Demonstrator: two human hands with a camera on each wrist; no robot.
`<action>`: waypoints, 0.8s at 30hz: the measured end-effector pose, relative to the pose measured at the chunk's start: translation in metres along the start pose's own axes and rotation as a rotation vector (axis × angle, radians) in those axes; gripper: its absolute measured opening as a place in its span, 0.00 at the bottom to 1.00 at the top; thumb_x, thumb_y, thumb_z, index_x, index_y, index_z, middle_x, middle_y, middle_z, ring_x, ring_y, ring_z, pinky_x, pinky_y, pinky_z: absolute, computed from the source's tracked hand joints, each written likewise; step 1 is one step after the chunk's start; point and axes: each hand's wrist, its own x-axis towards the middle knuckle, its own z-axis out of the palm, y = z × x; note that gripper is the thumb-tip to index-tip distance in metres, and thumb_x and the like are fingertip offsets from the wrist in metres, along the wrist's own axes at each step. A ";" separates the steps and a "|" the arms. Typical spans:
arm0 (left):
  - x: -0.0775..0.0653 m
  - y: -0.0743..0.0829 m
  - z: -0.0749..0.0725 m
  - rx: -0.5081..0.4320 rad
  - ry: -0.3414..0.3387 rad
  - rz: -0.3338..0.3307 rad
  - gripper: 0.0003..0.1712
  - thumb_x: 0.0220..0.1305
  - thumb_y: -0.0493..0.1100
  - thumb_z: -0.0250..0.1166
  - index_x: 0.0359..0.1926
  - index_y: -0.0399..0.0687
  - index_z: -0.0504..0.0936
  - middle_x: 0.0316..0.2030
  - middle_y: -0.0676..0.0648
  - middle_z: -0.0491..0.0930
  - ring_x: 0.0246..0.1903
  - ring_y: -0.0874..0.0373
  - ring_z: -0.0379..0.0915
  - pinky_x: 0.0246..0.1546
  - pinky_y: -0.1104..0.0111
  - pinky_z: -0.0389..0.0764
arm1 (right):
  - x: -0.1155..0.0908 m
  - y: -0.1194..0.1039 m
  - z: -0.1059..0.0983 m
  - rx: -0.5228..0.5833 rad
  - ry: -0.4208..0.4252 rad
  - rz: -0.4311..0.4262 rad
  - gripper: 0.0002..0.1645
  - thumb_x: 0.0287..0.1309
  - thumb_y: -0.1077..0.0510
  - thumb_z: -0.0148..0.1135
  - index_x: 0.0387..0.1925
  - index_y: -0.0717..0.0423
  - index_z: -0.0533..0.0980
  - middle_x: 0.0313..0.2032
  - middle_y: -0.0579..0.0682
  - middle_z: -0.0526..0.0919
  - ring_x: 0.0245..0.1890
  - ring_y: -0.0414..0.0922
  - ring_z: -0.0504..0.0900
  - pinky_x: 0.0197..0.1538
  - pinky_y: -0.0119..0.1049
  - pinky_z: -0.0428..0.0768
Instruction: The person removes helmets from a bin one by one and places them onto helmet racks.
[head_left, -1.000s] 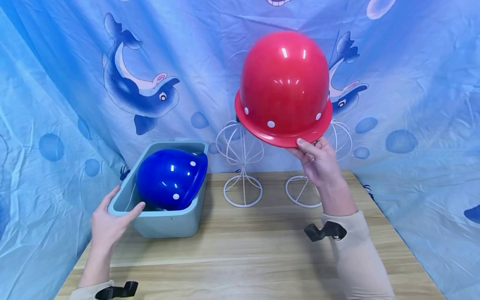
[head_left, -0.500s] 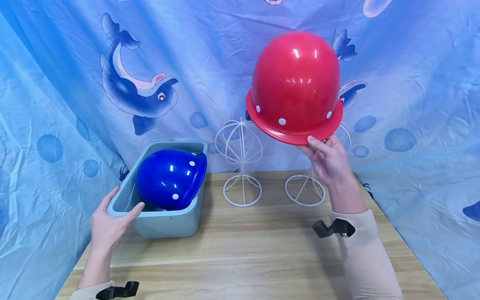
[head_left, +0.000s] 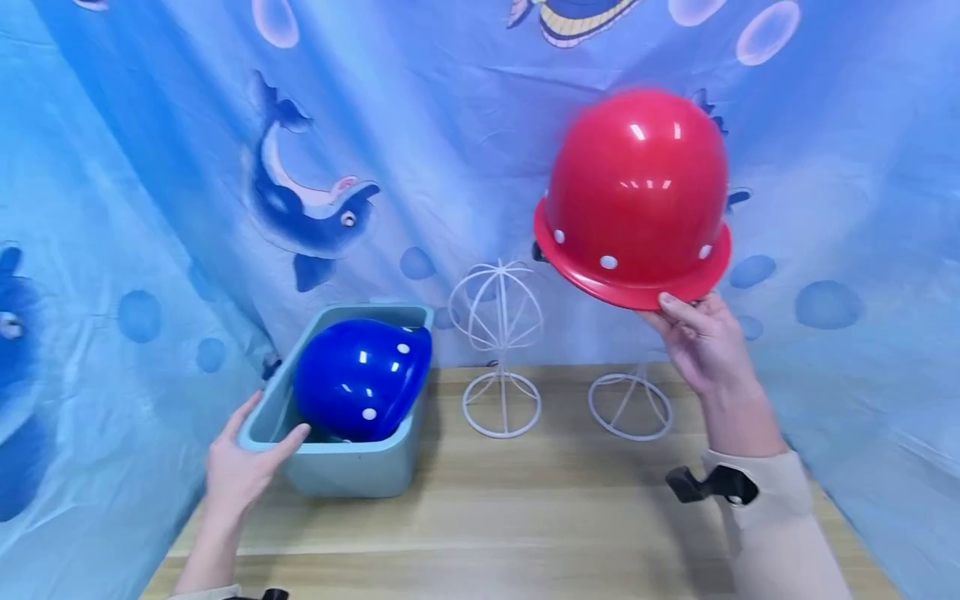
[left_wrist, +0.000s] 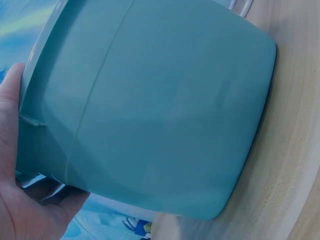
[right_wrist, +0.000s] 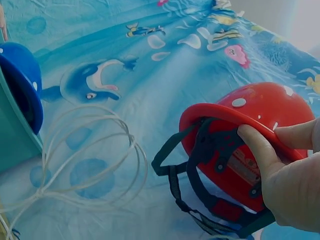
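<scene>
My right hand [head_left: 701, 337] pinches the brim of a red hard hat [head_left: 637, 192], thumb on top and fingers under it. The hat is held up in the air, dome upward, in front of the right wire stand [head_left: 630, 407], hiding that stand's upper part. Dark straps [right_wrist: 200, 170] hang from inside it in the right wrist view. My left hand [head_left: 243, 458] grips the near left corner of a teal bin [head_left: 352, 475], thumb over the rim, fingers along the outside. In the bin a blue hard hat [head_left: 360, 379] lies on its side, brim to the right.
A white wire stand [head_left: 501, 350] with a round cage top stands on the wooden table [head_left: 510, 517] between the bin and the right stand. A blue curtain [head_left: 450, 125] with dolphin prints hangs behind and along both sides.
My right hand has carried the red hard hat rightward, toward the right stand. The head view has tilted up and shifted slightly. My left hand keeps its grip on the bin.
</scene>
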 end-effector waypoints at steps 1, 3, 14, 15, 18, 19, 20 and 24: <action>-0.002 -0.002 0.000 -0.003 -0.002 0.005 0.59 0.58 0.57 0.81 0.84 0.60 0.59 0.82 0.33 0.57 0.75 0.33 0.57 0.68 0.34 0.65 | -0.001 0.000 -0.002 0.012 -0.008 0.001 0.25 0.77 0.74 0.45 0.68 0.63 0.74 0.59 0.56 0.85 0.55 0.53 0.91 0.55 0.41 0.87; -0.005 -0.005 -0.001 0.001 0.002 0.013 0.59 0.58 0.58 0.81 0.84 0.59 0.59 0.82 0.32 0.56 0.76 0.32 0.56 0.70 0.31 0.63 | -0.003 0.001 -0.007 0.042 -0.024 0.011 0.25 0.77 0.75 0.44 0.68 0.65 0.74 0.59 0.57 0.85 0.55 0.54 0.91 0.55 0.42 0.87; -0.002 -0.004 -0.007 0.001 -0.001 -0.018 0.59 0.59 0.60 0.80 0.85 0.61 0.57 0.84 0.35 0.54 0.77 0.33 0.55 0.70 0.30 0.63 | 0.003 -0.001 -0.007 0.024 0.008 0.043 0.26 0.77 0.72 0.48 0.71 0.62 0.72 0.63 0.55 0.81 0.59 0.52 0.89 0.57 0.41 0.86; -0.002 -0.005 -0.007 -0.002 0.006 -0.023 0.59 0.59 0.59 0.80 0.85 0.61 0.57 0.83 0.36 0.54 0.76 0.33 0.55 0.70 0.30 0.63 | 0.004 -0.001 -0.007 0.019 0.008 0.043 0.25 0.77 0.72 0.48 0.71 0.62 0.73 0.62 0.55 0.82 0.59 0.52 0.89 0.57 0.40 0.86; -0.002 -0.005 -0.004 -0.018 0.010 -0.027 0.59 0.59 0.58 0.80 0.85 0.61 0.58 0.83 0.36 0.56 0.75 0.34 0.56 0.69 0.31 0.64 | 0.005 -0.002 -0.011 0.048 0.006 0.038 0.25 0.77 0.73 0.47 0.70 0.64 0.72 0.62 0.56 0.82 0.58 0.54 0.89 0.57 0.42 0.86; -0.002 -0.004 -0.003 -0.022 0.004 -0.028 0.59 0.59 0.58 0.80 0.85 0.61 0.58 0.83 0.36 0.55 0.76 0.34 0.56 0.69 0.31 0.63 | 0.004 -0.003 -0.013 0.053 0.011 0.032 0.24 0.77 0.73 0.47 0.69 0.64 0.72 0.61 0.56 0.82 0.57 0.54 0.90 0.56 0.42 0.86; -0.001 -0.004 -0.002 -0.024 -0.003 -0.029 0.59 0.59 0.58 0.80 0.85 0.61 0.58 0.83 0.36 0.55 0.76 0.34 0.56 0.70 0.31 0.63 | 0.003 -0.004 -0.014 0.056 0.016 0.026 0.24 0.77 0.73 0.47 0.69 0.65 0.72 0.61 0.57 0.82 0.57 0.55 0.90 0.56 0.42 0.86; 0.003 0.000 -0.002 -0.018 -0.022 -0.021 0.59 0.60 0.59 0.79 0.85 0.61 0.57 0.83 0.36 0.55 0.76 0.35 0.55 0.70 0.31 0.63 | -0.002 -0.008 -0.020 0.089 0.040 0.004 0.24 0.76 0.74 0.47 0.68 0.66 0.73 0.61 0.58 0.83 0.57 0.56 0.90 0.56 0.44 0.86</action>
